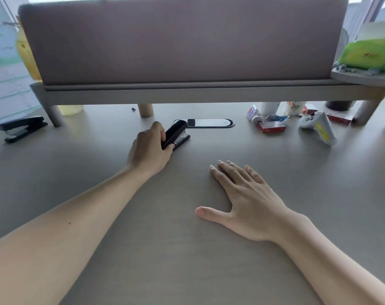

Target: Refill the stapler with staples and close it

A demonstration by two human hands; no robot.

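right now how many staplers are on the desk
2. One black stapler sits mid-desk, its top held by the left hand; a second stapler lies at the far left edge. Others could be hidden in the clutter at right.

A single head-worn wide-angle view looks forward and down over the desk (187, 249), close above both hands: left hand (149, 150) farther ahead, right hand (244, 199) nearer, forearms entering from the bottom corners.
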